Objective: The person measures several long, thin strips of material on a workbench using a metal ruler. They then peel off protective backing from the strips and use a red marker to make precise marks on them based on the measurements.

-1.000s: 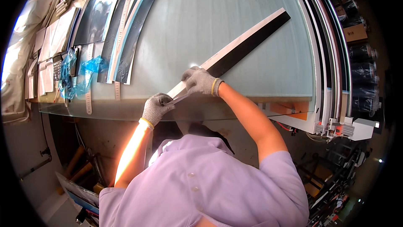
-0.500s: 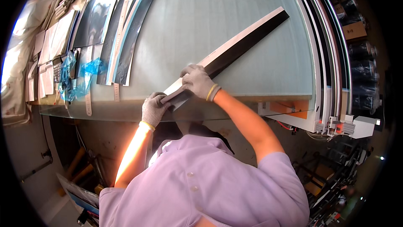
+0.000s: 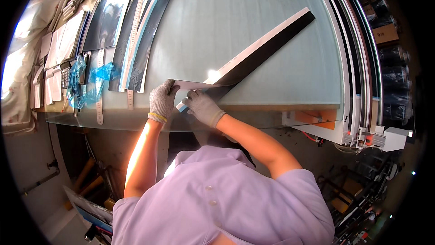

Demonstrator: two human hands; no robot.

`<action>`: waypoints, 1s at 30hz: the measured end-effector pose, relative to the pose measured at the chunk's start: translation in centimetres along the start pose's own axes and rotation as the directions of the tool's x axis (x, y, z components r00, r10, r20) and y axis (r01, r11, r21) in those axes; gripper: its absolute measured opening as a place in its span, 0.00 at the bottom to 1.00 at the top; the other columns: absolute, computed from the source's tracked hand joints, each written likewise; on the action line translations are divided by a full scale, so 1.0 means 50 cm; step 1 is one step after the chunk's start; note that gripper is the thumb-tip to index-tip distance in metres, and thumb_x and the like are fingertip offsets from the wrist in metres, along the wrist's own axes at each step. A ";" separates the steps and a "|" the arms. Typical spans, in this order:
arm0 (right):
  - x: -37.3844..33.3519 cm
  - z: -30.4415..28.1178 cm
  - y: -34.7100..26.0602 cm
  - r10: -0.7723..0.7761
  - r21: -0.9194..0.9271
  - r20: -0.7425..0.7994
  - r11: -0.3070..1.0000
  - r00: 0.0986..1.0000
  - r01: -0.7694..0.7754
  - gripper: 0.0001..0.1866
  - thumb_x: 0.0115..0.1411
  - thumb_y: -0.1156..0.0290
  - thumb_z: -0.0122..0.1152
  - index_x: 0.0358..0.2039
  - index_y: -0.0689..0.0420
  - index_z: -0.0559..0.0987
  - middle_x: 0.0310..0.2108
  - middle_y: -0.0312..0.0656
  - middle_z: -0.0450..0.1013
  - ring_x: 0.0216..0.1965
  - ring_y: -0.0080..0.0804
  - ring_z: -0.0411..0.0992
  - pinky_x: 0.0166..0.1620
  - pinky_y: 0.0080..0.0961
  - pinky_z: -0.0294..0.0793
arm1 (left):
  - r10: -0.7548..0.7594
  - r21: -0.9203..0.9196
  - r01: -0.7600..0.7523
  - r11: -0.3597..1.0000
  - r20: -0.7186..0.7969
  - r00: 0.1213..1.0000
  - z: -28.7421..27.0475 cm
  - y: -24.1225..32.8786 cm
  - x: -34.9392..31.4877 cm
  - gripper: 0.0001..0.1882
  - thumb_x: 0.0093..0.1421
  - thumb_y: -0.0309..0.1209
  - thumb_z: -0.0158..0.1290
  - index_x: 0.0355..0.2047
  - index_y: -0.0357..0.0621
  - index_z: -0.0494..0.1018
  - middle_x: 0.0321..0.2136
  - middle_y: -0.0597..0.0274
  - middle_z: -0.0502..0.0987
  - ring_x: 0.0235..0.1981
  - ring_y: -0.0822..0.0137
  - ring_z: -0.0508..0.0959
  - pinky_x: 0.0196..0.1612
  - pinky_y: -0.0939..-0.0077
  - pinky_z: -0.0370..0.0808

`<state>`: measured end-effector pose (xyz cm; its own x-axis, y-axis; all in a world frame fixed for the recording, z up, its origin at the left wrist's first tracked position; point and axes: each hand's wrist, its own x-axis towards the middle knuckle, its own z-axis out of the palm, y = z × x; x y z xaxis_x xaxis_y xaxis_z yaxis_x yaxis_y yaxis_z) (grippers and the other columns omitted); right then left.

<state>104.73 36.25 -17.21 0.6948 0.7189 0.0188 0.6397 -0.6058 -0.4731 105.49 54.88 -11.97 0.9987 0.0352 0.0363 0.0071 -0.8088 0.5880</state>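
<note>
A long narrow strip (image 3: pixel 267 51), pale along one side and black along the other, lies diagonally on the glass-topped table (image 3: pixel 199 27). My left hand (image 3: pixel 162 102), in a grey knit glove with a yellow cuff, pinches the corner of a thin layer (image 3: pixel 192 84) raised from the strip's near end. Below it, my right hand (image 3: pixel 204 109), gloved the same way, has its fingers bent over the near end, where a light blue edge (image 3: pixel 181 107) shows. The right fingertips are partly hidden. A bright glint falls on the strip just beyond the raised layer.
Dark glossy sheets (image 3: pixel 140 73) and rulers (image 3: pixel 100 102) lie at the left, with crumpled blue film (image 3: pixel 102 73), a calculator (image 3: pixel 65 76) and papers (image 3: pixel 54 84). Metal rails (image 3: pixel 362 64) run along the right side. The table's glass front edge (image 3: pixel 122 128) is close to my body.
My left hand has moved up, lifting the thin layer's end away from the strip. My right hand has slid down and left to the strip's near end.
</note>
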 end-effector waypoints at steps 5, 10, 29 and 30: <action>-0.010 0.025 0.018 -0.092 -0.023 -0.152 0.996 0.984 0.089 0.18 0.54 0.62 0.69 0.44 0.53 0.80 0.48 0.48 0.71 0.54 0.48 0.69 0.54 0.43 0.71 | -0.044 -0.062 0.046 0.997 0.028 0.999 0.006 -0.007 -0.011 0.10 0.64 0.38 0.58 0.39 0.45 0.78 0.30 0.49 0.82 0.33 0.46 0.82 0.34 0.55 0.77; 0.004 0.007 0.013 0.002 0.036 0.011 0.999 1.000 -0.003 0.14 0.53 0.65 0.68 0.40 0.53 0.82 0.47 0.48 0.71 0.54 0.48 0.69 0.53 0.43 0.71 | -0.134 -0.230 0.135 0.964 0.017 0.991 0.007 -0.010 -0.032 0.09 0.64 0.33 0.59 0.39 0.41 0.79 0.30 0.49 0.81 0.30 0.54 0.82 0.36 0.65 0.77; -0.008 0.014 0.015 0.233 0.549 -0.349 0.836 0.908 -0.003 0.03 0.58 0.78 0.59 0.34 0.58 0.76 0.34 0.49 0.75 0.37 0.53 0.75 0.39 0.40 0.75 | -0.391 -0.486 0.325 0.812 -0.040 0.919 0.074 -0.037 -0.095 0.09 0.65 0.28 0.59 0.42 0.35 0.78 0.26 0.55 0.80 0.28 0.70 0.80 0.34 0.73 0.77; -0.009 0.014 0.014 0.239 0.558 -0.352 0.830 0.905 -0.002 0.04 0.59 0.78 0.60 0.35 0.59 0.76 0.34 0.50 0.75 0.37 0.53 0.76 0.39 0.40 0.75 | -0.393 -0.533 0.314 0.785 -0.038 0.919 0.078 -0.037 -0.095 0.09 0.66 0.28 0.59 0.42 0.35 0.78 0.26 0.55 0.80 0.27 0.70 0.81 0.33 0.73 0.77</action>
<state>104.67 35.74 -18.16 0.8975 0.3858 0.2138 0.3457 -0.3143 -0.8841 100.92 53.94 -16.36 0.9127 0.3729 -0.1671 0.2927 -0.3112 0.9042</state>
